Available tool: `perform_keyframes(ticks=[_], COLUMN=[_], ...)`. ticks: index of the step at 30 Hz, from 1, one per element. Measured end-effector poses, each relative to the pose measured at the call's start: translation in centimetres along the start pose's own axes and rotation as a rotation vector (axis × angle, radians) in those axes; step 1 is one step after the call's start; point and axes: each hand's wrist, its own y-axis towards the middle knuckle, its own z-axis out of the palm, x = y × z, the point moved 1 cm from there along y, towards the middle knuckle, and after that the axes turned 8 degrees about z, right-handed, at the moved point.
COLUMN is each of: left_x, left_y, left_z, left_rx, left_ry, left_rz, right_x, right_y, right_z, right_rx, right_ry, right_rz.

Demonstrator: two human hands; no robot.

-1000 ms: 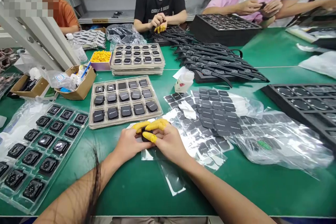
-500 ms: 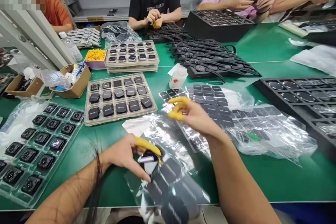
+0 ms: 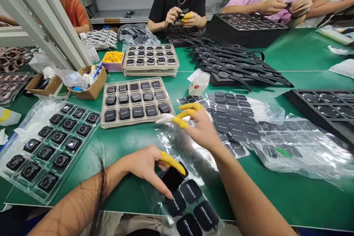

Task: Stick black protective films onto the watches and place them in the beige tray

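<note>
My left hand (image 3: 151, 167) pinches a black square watch case (image 3: 172, 180), its glossy dark face turned up. A yellow finger cot covers its index finger. Under that hand, a clear sheet of black square films (image 3: 191, 191) overhangs the table's front edge; the thumb touches it or lies just above. My right hand (image 3: 200, 127), with yellow cots on its fingers, has a crumpled white wipe (image 3: 165, 118) at its fingertips. Just beyond it lie more sheets of black films (image 3: 232, 114).
At left is a clear tray of watch cases (image 3: 58, 136); behind, a beige tray (image 3: 174, 114) holds black squares. A white container (image 3: 199, 83), a box of yellow finger cots (image 3: 113, 65) and black watches with straps (image 3: 232, 64) stand farther back. Co-workers sit opposite.
The white wipe has left the table and is at my right fingertips. My left hand has turned the watch face upward. The view has shifted left; the co-worker in black has raised their hands.
</note>
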Motion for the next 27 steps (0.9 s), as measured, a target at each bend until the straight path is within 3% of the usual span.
perform_keyframes(ticks=[2,4,6,8,10,12,16,19,23,27], left_x=[-0.1,0.3,1.0,1.8,2.4,2.7,2.9,3.0,3.0,2.7], left_y=[0.3,0.5,0.7,0.8,0.8,0.9,0.8,0.8,0.9,1.0], left_z=[-0.4,-1.0,-1.5,-1.8,-1.9,-1.9,-1.9,-1.9,-1.8,-1.7], left_rx=[-0.086,-0.276,-0.481,-0.587,-0.59,-0.577,-0.636,-0.616,-0.658,-0.65], left_ry=[-0.027,-0.017,0.006,0.028,0.067,0.096,0.069,0.144,0.072,0.081], left_rz=[-0.078,-0.163,-0.205,-0.207,-0.203,-0.206,-0.215,-0.246,-0.242,-0.228], right_x=[-0.3,0.2,1.0,1.9,2.2,2.0,1.3,1.3,1.2,1.0], right_y=[-0.2,-0.7,-1.5,-2.2,-2.5,-2.5,-2.1,-2.2,-2.0,-1.9], right_z=[-2.2,-2.9,-1.9,0.0,1.9,2.9,2.7,2.6,2.8,2.6], right_rx=[0.028,0.123,0.198,0.215,0.182,0.126,0.119,0.154,0.053,0.075], right_ry=[0.229,0.341,0.271,0.122,0.014,-0.059,-0.067,-0.035,-0.06,0.003], right_rz=[0.047,0.068,-0.043,-0.25,-0.397,-0.414,-0.423,-0.434,-0.391,-0.444])
